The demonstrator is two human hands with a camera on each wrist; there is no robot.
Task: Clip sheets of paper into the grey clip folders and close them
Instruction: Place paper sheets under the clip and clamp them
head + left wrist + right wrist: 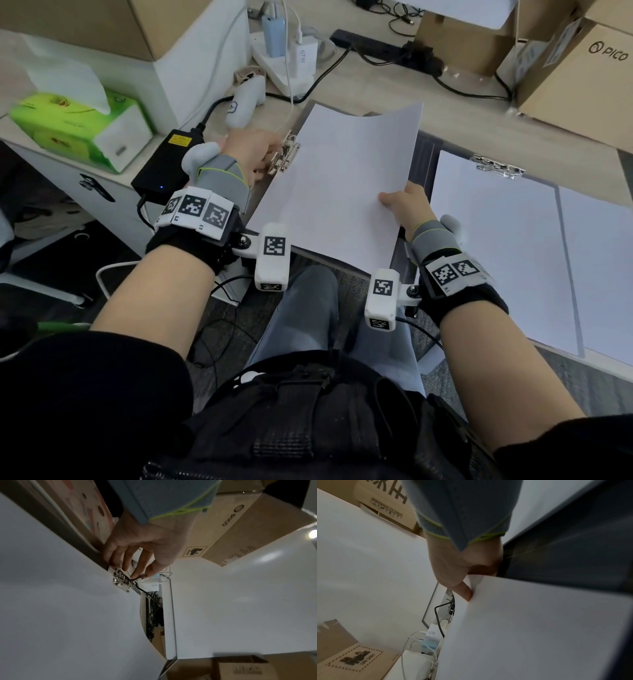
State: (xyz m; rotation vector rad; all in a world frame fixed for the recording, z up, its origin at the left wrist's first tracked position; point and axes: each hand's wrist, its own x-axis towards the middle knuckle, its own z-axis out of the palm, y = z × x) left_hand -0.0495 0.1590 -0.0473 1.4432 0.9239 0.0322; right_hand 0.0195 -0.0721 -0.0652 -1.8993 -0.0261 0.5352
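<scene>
The left hand [251, 152] fingers pinch the metal clip [286, 156], apparently holding it open. The right hand [407, 205] grasps the paper sheet [342, 178] at its near right edge.

At the left of the head view a green tissue box [82, 128] sits on a white cabinet [61, 181], a tissue sticking out of its top. Just right of it a black power brick [164, 168] lies at the desk [376, 92] edge. Near the top centre a white power strip [284, 68] carries a white 67W charger [303, 56] and a pale blue adapter [273, 34]. A white controller [245, 99] lies below them. Cardboard boxes, one printed PICO [582, 78], fill the upper right.
</scene>
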